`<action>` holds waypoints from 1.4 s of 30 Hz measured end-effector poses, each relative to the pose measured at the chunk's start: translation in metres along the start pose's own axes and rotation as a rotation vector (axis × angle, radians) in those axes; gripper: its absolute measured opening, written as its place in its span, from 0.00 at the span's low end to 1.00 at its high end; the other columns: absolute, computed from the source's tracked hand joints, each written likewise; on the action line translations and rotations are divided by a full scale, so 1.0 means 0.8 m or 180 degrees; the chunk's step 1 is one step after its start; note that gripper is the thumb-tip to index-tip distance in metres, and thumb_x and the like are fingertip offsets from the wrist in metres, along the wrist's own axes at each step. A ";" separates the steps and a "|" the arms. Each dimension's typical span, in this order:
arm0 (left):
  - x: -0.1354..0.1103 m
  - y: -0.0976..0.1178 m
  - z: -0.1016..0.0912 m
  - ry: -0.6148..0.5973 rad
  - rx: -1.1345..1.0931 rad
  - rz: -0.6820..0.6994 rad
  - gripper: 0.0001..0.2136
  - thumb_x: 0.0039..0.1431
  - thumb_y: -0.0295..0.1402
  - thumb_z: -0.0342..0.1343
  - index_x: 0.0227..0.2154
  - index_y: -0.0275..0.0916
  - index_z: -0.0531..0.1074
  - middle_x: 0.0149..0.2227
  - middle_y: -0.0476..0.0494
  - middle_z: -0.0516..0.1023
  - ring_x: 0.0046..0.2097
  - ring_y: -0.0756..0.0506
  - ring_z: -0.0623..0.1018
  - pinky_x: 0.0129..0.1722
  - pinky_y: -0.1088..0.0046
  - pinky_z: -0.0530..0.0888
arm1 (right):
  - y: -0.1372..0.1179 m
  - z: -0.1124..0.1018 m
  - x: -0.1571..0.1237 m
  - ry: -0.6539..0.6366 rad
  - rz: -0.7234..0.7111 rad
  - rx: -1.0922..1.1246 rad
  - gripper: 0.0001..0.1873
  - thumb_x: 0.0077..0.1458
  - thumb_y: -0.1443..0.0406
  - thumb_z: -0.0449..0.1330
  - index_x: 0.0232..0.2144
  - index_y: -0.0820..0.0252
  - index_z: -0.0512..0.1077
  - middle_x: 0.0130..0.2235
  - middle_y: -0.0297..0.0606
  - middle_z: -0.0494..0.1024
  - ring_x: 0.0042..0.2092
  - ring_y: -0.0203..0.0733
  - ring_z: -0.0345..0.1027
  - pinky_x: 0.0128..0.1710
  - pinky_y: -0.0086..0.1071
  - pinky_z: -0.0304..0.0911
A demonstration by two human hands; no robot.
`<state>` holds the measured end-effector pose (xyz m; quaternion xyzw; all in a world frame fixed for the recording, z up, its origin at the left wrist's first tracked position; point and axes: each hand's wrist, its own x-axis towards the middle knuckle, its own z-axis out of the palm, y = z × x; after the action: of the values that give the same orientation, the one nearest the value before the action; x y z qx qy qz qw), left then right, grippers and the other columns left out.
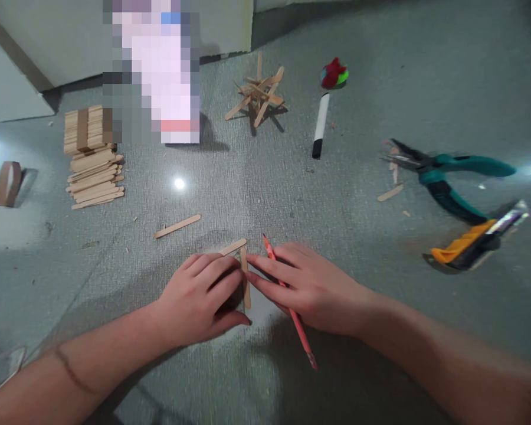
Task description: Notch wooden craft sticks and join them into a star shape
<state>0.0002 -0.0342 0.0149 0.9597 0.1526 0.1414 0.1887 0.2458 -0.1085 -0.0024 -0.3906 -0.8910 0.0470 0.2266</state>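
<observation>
stick (246,295) is between our hands, over the grey surface (230,383). our left hand (206,292) curls beside it, can't tell if pinching; our right hand (312,286) clasps a pencil (297,324) among its fingers, two fingertips at the stick's edge. we judge the stick light, stiff, easily snapped; best we hold its long edges mid-length

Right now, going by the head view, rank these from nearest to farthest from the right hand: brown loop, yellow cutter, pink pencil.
From the right hand:
1. Pink pencil: at the hand, running among its fingers.
2. Yellow cutter: off to the right, beside the forearm.
3. Brown loop: across the table at the far left.
</observation>
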 end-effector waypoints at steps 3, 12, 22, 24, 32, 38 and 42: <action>-0.004 0.011 -0.002 -0.0157 0.0073 -0.0315 0.25 0.62 0.45 0.61 0.53 0.32 0.69 0.55 0.30 0.76 0.55 0.33 0.75 0.50 0.52 0.77 | 0.001 0.001 0.000 -0.0004 0.0005 -0.0016 0.13 0.67 0.71 0.55 0.47 0.67 0.78 0.53 0.52 0.79 0.46 0.49 0.67 0.41 0.42 0.68; -0.011 0.036 -0.015 -0.0732 -0.0336 -0.1017 0.30 0.57 0.26 0.60 0.62 0.36 0.59 0.66 0.31 0.64 0.65 0.34 0.66 0.61 0.49 0.72 | 0.002 0.002 0.003 0.0082 0.0025 -0.0132 0.12 0.67 0.70 0.54 0.45 0.65 0.79 0.52 0.50 0.79 0.44 0.48 0.67 0.41 0.42 0.70; -0.015 0.037 -0.020 -0.0846 0.0219 -0.1105 0.33 0.48 0.27 0.70 0.55 0.36 0.63 0.53 0.34 0.73 0.51 0.34 0.75 0.48 0.50 0.78 | 0.004 0.006 -0.001 0.0099 0.0012 -0.0098 0.12 0.67 0.70 0.55 0.44 0.64 0.79 0.55 0.49 0.79 0.45 0.48 0.69 0.42 0.43 0.72; -0.016 0.034 -0.022 -0.0975 0.0250 -0.1203 0.33 0.46 0.26 0.70 0.54 0.36 0.62 0.51 0.35 0.73 0.49 0.35 0.75 0.46 0.50 0.78 | 0.004 0.005 0.000 0.0114 0.0011 -0.0088 0.12 0.67 0.71 0.55 0.42 0.64 0.79 0.54 0.48 0.79 0.44 0.47 0.69 0.41 0.43 0.72; -0.020 0.018 -0.037 -0.1418 0.0842 -0.0946 0.22 0.45 0.28 0.68 0.43 0.37 0.66 0.39 0.41 0.74 0.39 0.38 0.76 0.38 0.56 0.77 | 0.005 0.005 0.003 0.0243 -0.0001 -0.0029 0.11 0.65 0.72 0.55 0.38 0.64 0.79 0.51 0.48 0.80 0.41 0.45 0.65 0.39 0.40 0.70; -0.015 0.011 -0.046 -0.1369 0.0481 -0.1028 0.19 0.46 0.28 0.67 0.38 0.40 0.64 0.38 0.43 0.74 0.39 0.38 0.76 0.38 0.60 0.76 | 0.007 0.007 0.001 0.0233 -0.0006 0.0052 0.10 0.64 0.72 0.56 0.39 0.65 0.79 0.52 0.49 0.79 0.41 0.46 0.64 0.39 0.42 0.69; -0.007 0.015 -0.051 -0.1445 0.0139 -0.1233 0.14 0.51 0.23 0.62 0.38 0.39 0.64 0.40 0.43 0.74 0.38 0.42 0.77 0.36 0.65 0.75 | 0.008 0.009 0.001 0.0200 0.0015 0.0054 0.10 0.63 0.72 0.57 0.40 0.64 0.78 0.53 0.49 0.79 0.41 0.46 0.64 0.39 0.41 0.69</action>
<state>-0.0155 -0.0336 0.0547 0.9237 0.2897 -0.1188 0.2209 0.2460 -0.1029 -0.0099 -0.3920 -0.8821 0.0427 0.2577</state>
